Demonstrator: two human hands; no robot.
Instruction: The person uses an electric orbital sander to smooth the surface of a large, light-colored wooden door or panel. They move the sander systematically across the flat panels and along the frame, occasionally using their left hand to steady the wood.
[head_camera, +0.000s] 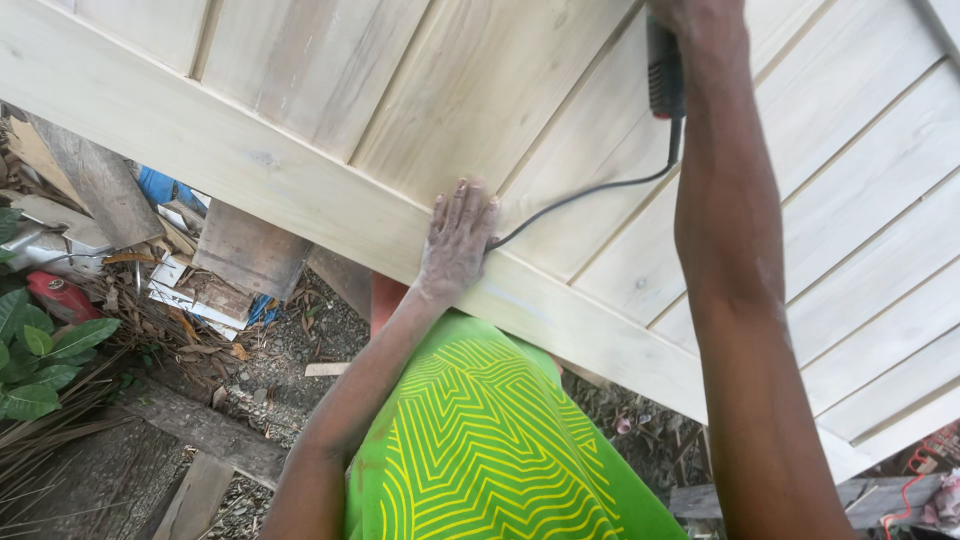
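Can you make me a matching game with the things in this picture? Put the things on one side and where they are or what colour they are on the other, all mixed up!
Things:
1. left hand
2. right hand
3. cable
4. leafy plant

Places or states:
A. grips a dark power tool at the top
B. green, on the ground at the far left
C. flat on the pale wooden panel edge
D. black, trailing across the boards

Pairs: 1-C, 2-A, 3-D, 4-B

The left hand (458, 240) is lying on the near rail of the wooden panel (300, 190); the right hand (700, 25) is sitting farther right, gripping a power tool (664, 75), its cord (590, 190) trailing left.
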